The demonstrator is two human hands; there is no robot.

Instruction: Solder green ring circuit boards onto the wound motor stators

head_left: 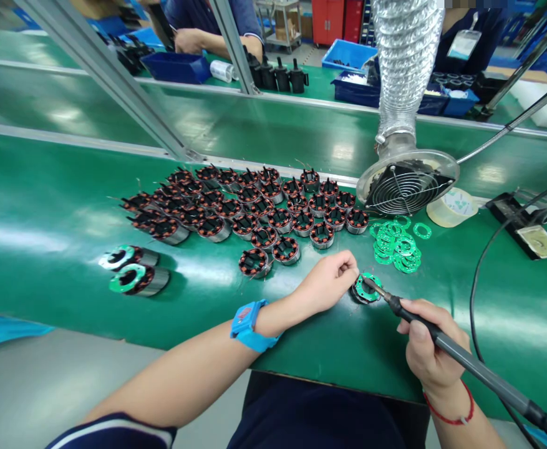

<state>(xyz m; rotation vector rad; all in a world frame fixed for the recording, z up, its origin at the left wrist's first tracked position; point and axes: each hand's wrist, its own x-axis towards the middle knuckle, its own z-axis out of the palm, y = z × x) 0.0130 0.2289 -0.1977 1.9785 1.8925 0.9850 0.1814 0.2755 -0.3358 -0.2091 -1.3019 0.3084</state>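
stators (254, 209) behind left hand (327, 284), rings (397, 243) right of them

Factory assembly line: long green desk (43, 206) with dozens of wound motor parts (254, 209), fume duct (406, 68) with fan (406, 184), blue parts bins (177, 65), another worker (208, 31) opposite.

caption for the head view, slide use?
Left hand steadies a stator while right hand touches soldering iron to it.

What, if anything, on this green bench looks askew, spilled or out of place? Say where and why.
Little stands out. The green ring boards lie in a loose, overlapping heap rather than a stack, and two finished stators lie tipped on their sides apart from the upright cluster. Nothing looks damaged.
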